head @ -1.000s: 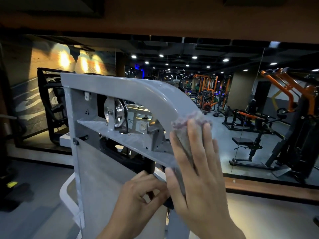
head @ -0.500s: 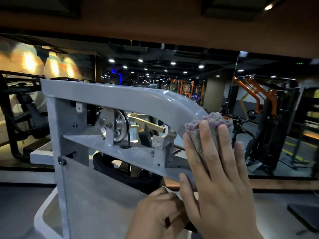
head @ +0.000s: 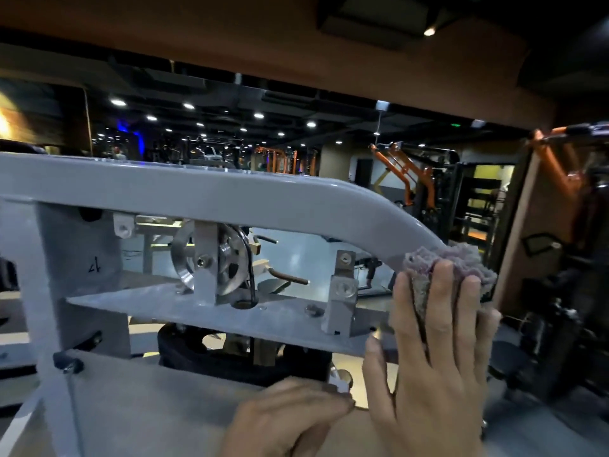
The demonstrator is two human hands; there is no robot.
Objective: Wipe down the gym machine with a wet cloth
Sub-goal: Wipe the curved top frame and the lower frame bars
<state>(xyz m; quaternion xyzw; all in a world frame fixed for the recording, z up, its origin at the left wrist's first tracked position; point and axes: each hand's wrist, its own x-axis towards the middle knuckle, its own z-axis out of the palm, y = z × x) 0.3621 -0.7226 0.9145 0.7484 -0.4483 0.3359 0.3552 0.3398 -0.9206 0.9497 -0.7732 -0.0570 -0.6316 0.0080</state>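
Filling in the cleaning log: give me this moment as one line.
stage: wiping frame bend | right hand: presses cloth flat on frame | left hand: rests on lower panel

My right hand [head: 435, 354] presses the purple cloth [head: 453, 258] flat against the grey frame's bend [head: 389, 212]; my left hand [head: 286, 420] rests curled on the lower panel [head: 148, 407].

- left hand [head: 290, 420] — bare; no glove, no ring or watch in view; only the back and knuckles show above the lower frame edge
- right hand [head: 438, 364] — bare too; short plain nails; ringless fingers [head: 403, 311]; no sleeve or cuff reaches the wrist before the frame cuts it off
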